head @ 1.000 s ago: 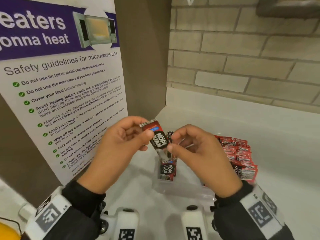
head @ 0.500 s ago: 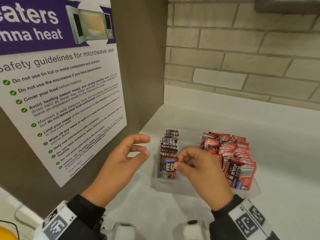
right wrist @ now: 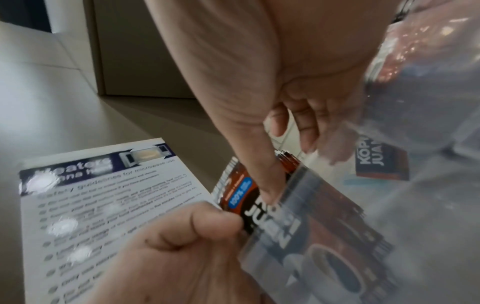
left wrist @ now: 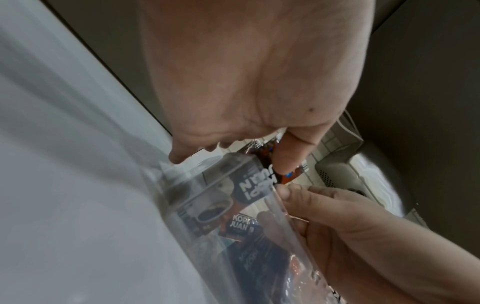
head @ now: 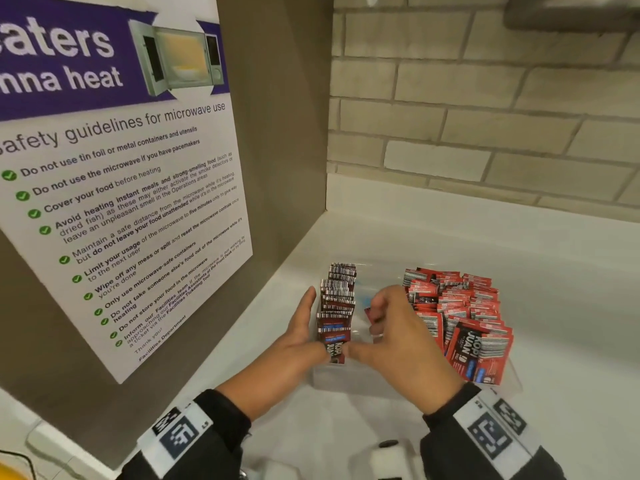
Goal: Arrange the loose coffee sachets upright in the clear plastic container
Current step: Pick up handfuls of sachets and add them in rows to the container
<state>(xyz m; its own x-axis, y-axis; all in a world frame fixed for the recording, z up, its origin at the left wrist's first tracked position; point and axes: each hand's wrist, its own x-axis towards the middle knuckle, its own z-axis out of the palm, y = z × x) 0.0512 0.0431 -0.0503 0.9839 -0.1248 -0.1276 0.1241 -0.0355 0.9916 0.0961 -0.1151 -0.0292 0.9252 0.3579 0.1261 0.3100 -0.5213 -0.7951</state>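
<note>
A clear plastic container (head: 349,379) sits on the white counter. Along its left side stands a row of upright dark sachets (head: 337,299). A mass of red sachets (head: 460,313) fills its right side, leaning unevenly. My left hand (head: 306,327) lies along the row's left, fingers straight, its thumb (right wrist: 207,224) pressing the front sachet (head: 335,344). My right hand (head: 381,337) hovers over the container's middle, fingers loosely curled and holding nothing, its thumb (right wrist: 262,174) on the same front sachet (right wrist: 239,191). One sachet (right wrist: 381,162) lies flat on the container floor.
A brown panel with a microwave safety poster (head: 121,202) rises close on the left. A brick wall (head: 485,116) backs the white counter (head: 571,306). Something yellow (head: 7,474) shows at the bottom left corner.
A second ago both hands held one sachet above the container. The right hand lowered it to the front of the left row, and now both thumbs press on it.
</note>
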